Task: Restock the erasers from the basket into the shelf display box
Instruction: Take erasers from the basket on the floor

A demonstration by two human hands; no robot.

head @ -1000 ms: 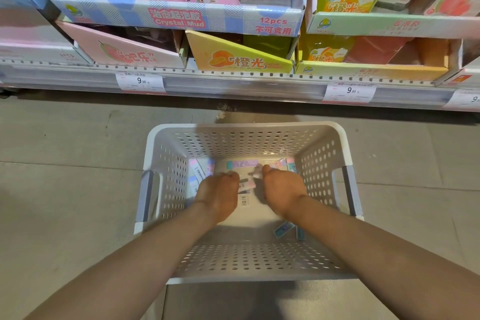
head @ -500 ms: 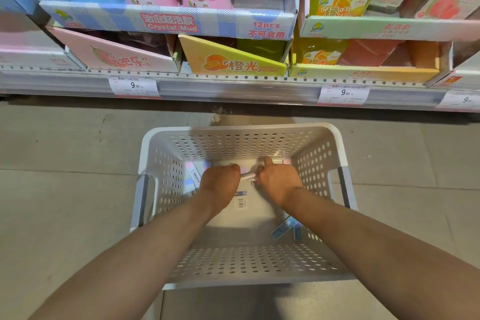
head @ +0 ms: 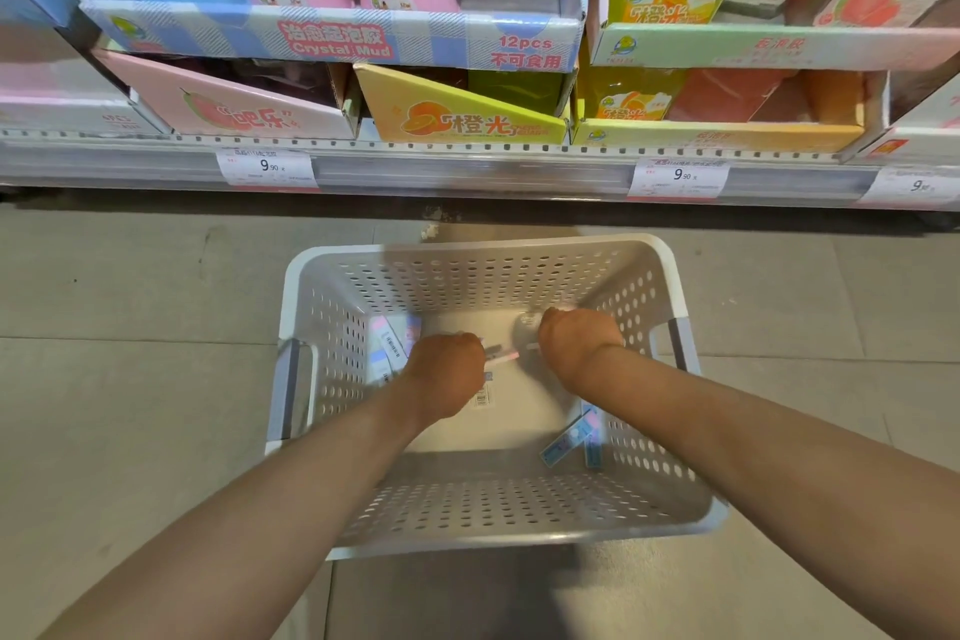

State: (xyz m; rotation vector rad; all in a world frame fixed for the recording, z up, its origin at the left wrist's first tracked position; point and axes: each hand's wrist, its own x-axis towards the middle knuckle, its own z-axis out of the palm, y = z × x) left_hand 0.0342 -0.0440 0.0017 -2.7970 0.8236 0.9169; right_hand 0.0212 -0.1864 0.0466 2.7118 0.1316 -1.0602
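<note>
A white perforated basket (head: 675, 276) stands on the floor below the shelf. Both my hands reach down inside it. My left hand (head: 447, 369) is closed around several flat pastel erasers whose ends stick out to the right. My right hand (head: 574, 338) is curled down on the basket floor near the far right corner; what its fingers hold is hidden. More erasers (head: 389, 346) lean in the basket's left corner, and two blue ones (head: 574, 439) lie by the right wall under my forearm.
The shelf edge (head: 467, 172) with price tags runs above the basket. On it sit a pink display box (head: 234, 114), a yellow one (head: 467, 120) and a blue Crystal Mud tray (head: 332, 39). Grey tiled floor (head: 130, 327) surrounds the basket.
My hands have moved apart: the right one slid toward the far right corner, the left one stayed with erasers in its grip. The view shifted slightly.
</note>
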